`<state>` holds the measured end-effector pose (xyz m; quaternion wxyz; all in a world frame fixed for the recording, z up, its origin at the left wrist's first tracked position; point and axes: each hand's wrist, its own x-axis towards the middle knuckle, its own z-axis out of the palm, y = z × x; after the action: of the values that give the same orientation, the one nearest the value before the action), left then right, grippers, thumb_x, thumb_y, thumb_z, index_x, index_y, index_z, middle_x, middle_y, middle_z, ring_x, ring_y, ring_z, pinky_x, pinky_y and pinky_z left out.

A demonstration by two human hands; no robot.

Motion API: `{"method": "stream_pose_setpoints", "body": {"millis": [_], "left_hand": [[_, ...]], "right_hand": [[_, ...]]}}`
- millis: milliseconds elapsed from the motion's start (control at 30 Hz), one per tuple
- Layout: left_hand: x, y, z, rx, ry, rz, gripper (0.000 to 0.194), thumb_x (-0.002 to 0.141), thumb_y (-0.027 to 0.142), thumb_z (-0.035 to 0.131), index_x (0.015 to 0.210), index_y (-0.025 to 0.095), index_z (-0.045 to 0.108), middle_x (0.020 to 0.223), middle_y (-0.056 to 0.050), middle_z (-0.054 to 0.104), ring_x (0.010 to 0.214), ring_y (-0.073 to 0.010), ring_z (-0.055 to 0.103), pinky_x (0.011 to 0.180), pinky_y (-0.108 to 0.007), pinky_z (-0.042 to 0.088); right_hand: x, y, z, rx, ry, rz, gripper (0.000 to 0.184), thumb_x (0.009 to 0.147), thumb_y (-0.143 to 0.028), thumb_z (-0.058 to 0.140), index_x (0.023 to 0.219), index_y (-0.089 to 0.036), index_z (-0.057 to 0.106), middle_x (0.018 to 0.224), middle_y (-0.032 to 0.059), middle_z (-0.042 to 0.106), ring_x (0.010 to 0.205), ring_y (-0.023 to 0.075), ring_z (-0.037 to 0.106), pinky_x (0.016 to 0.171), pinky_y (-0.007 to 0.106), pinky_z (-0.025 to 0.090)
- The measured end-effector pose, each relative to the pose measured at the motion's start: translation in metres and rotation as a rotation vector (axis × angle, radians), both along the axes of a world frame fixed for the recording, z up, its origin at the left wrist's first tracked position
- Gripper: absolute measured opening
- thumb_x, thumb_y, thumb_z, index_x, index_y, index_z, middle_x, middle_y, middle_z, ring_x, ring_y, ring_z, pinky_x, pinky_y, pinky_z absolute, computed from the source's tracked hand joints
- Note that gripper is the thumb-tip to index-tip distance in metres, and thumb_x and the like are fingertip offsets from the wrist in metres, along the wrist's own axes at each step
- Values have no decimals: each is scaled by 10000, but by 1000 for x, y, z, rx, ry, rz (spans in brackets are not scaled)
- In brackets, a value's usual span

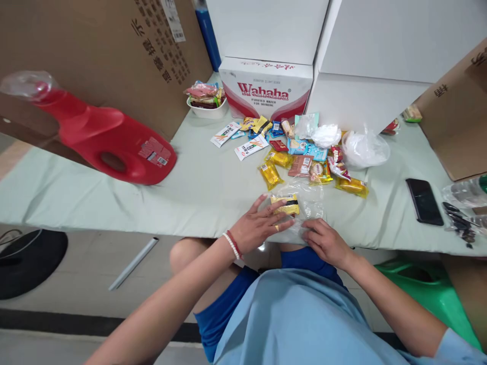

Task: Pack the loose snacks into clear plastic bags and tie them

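Observation:
A clear plastic bag [314, 200] lies flat at the table's front edge, with a yellow snack packet with a black stripe [292, 204] on or inside it; I cannot tell which. My left hand [256, 225], wearing a white bead and a red bracelet, reaches over them with its fingers spread, fingertips touching the packet and the bag. At the bag's near right corner, my right hand [325, 241] has its fingers closed on the plastic. Just beyond lie yellow wrapped snacks [270, 175], a brown packet [300, 166] and white sachets [251, 147].
A red detergent jug [117, 137] lies at left, its neck wrapped in plastic. Behind the snacks stand a Wahaha carton [266, 88] and a white tub of packets [208, 110]. A knotted white bag [365, 147] and a phone [424, 201] are at right.

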<state>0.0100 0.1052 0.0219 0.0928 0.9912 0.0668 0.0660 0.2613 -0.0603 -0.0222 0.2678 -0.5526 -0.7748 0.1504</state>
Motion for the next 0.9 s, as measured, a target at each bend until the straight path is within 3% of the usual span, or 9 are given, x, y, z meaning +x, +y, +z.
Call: {"method": "stream_pose_setpoints", "body": {"millis": [133, 200, 333, 467, 567, 767, 900], "left_hand": [[-20, 13, -9, 40, 12, 143, 678, 931, 40, 471, 1489, 422, 525, 1253, -28, 744, 1508, -230, 432, 1289, -655, -34], [-28, 14, -14, 73, 29, 221, 558, 946, 95, 499, 1403, 391, 622, 1086, -48, 758, 1436, -258, 515, 1284, -670, -12], [-34, 10, -26, 76, 32, 389, 263, 966, 334, 600, 1174, 292, 756, 988, -78, 717, 1269, -304, 602, 1270, -671, 116], [-36, 9, -39, -42, -76, 599, 271, 979, 457, 588, 1038, 269, 775, 977, -74, 695, 1189, -295, 598, 1217, -649, 236], [-38, 11, -51, -186, -176, 716, 304, 998, 438, 542, 896, 258, 764, 930, -65, 676, 1077, -263, 598, 1105, -543, 395], [-40, 6, -76, -296, -316, 1038, 314, 934, 361, 580, 649, 240, 629, 832, -71, 641, 933, -267, 566, 909, -442, 482], [-39, -9, -70, -227, -433, 1195, 201, 933, 340, 581, 805, 228, 687, 909, -89, 639, 980, -286, 561, 923, -456, 478]], "right_hand": [[7, -3, 1, -6, 36, -30, 243, 1018, -199, 486, 1042, -243, 724, 1171, 131, 681, 1035, 270, 620, 871, 471, 581], [11, 0, 3, 1, 60, -53, 244, 1022, -215, 486, 1049, -248, 726, 1173, 127, 686, 1039, 269, 621, 872, 466, 576], [21, 21, 18, 14, 93, -43, 243, 1030, -245, 489, 1045, -239, 732, 1171, 129, 690, 1036, 254, 637, 888, 432, 563], [34, 55, 37, -45, 136, 2, 243, 1031, -274, 499, 1065, -233, 736, 1107, 112, 717, 1035, 233, 675, 893, 368, 548], [45, 86, 42, -120, 150, 40, 214, 1005, -280, 548, 1026, -212, 750, 968, 85, 745, 905, 210, 692, 815, 312, 522], [53, 138, 20, -367, 83, -75, 155, 918, -237, 625, 948, -188, 768, 784, 26, 742, 697, 160, 643, 662, 245, 421], [50, 145, 6, -471, 13, -118, 139, 886, -201, 632, 925, -185, 765, 807, 24, 753, 715, 159, 639, 647, 238, 385]]}}
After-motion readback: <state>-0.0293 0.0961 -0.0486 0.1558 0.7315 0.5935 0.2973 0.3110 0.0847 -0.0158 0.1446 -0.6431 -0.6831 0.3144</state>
